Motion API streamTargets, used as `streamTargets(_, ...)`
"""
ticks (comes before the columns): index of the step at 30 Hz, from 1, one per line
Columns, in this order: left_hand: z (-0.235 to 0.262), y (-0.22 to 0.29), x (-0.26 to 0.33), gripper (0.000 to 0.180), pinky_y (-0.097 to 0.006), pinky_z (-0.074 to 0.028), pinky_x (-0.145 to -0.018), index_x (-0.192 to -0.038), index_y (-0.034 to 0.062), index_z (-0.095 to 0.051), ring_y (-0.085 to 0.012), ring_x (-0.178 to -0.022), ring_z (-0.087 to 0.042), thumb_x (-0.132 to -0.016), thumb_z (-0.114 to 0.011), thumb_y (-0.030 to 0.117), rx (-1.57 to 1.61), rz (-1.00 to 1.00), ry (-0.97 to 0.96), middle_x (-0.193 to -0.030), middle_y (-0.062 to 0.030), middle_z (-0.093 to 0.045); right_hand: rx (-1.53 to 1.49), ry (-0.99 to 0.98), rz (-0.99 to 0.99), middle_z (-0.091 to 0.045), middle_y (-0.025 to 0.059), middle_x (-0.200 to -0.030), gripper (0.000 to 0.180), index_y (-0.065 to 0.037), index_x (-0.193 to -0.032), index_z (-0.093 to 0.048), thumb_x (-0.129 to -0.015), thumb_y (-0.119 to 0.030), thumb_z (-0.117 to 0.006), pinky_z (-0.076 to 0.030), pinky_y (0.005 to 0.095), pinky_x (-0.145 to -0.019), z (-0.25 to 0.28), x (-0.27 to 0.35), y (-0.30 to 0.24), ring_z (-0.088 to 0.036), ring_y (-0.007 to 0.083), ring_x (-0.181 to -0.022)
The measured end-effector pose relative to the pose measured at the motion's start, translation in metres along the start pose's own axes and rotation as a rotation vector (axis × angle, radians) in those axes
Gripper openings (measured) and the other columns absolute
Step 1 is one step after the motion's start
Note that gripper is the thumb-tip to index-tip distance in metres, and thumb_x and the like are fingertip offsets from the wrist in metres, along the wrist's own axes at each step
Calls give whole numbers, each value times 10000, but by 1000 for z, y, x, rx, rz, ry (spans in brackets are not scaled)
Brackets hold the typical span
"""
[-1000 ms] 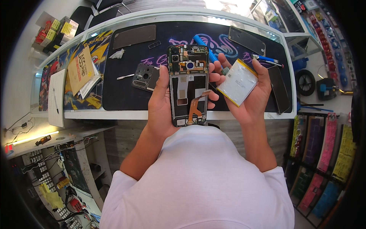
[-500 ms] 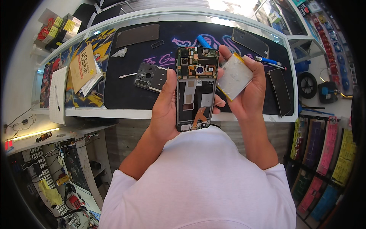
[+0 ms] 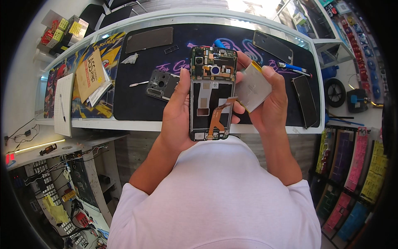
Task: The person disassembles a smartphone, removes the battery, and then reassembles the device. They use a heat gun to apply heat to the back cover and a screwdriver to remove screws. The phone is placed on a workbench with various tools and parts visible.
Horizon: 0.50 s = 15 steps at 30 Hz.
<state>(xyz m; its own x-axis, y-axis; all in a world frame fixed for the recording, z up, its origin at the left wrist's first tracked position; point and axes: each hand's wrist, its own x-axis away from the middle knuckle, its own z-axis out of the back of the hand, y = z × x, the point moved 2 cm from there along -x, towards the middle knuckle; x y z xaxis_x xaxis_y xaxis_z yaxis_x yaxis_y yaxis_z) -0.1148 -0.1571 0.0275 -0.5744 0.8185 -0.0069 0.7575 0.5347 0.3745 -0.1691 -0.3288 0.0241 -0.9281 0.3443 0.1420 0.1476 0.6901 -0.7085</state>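
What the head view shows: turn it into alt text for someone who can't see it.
The left hand holds an opened phone, its circuit board and orange ribbon cable exposed; the right hand holds a flat silver battery beside it, above a dark desk mat.

so since a second ago the left hand [image 3: 176,114] has nudged the opened phone [image 3: 214,94] toward the counter's [image 3: 99,124] right end, now covering most of the blue tool [image 3: 219,43] and uncovering more of the black phone part [image 3: 161,85]. the right hand [image 3: 270,103] tipped the battery [image 3: 253,88] so its face went from bright silver to dull grey, and it's closer to the phone now. the orange ribbon cable [image 3: 216,118], bunched low half a second back, has its free end up at the phone's right edge again.
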Motion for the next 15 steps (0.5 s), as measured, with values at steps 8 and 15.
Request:
streamTargets(8, -1, 5, -1, 847, -509, -654, -884, -1647, 57, -371, -391, -1084, -722, -1110, -210, 691, 240, 94, -106, -1566, -220, -542, -27, -38, -34, -612, 218, -1473, 370, -70, -1100, -671, -996, -425, -649, -490, 500, -1161, -5, 5, -1, -572, 313, -1390)
streamTargets(15, 5, 8, 4, 908, -483, -649, -870, -1647, 5, -351, -373, -1065, -727, -1099, -209, 716, 47, 42, -94, -1598, -217, -511, -150, 60, -6, -564, 147, -1545, 634, -11, -1443, -616, -982, -443, -567, -483, 447, -1170, -4, 5, -2, -546, 271, -1403)
